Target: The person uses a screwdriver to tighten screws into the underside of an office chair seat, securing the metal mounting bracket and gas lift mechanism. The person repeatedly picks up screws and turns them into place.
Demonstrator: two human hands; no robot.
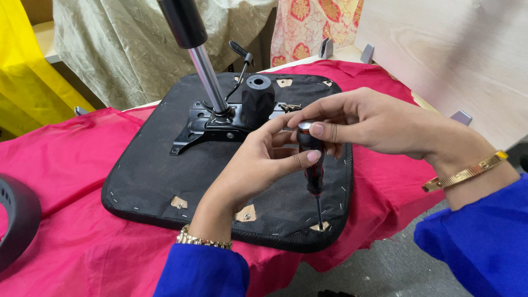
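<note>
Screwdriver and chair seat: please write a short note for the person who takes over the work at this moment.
Left hand: fingers around the handle of the screwdriver, steadying it.
Right hand: fingertips on the top of the handle.
The screwdriver stands almost upright, tip at the near right corner patch of the upturned black seat base.
The seat base lies on red cloth; metal mechanism with gas cylinder and black knob is mounted in the middle.
Done: mechanism is on. Left, likely: this corner; the other corner patches cannot be judged.

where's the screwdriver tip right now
In the head view, the screwdriver stands upright in both hands, tip at the near right corner of the seat base.
</note>
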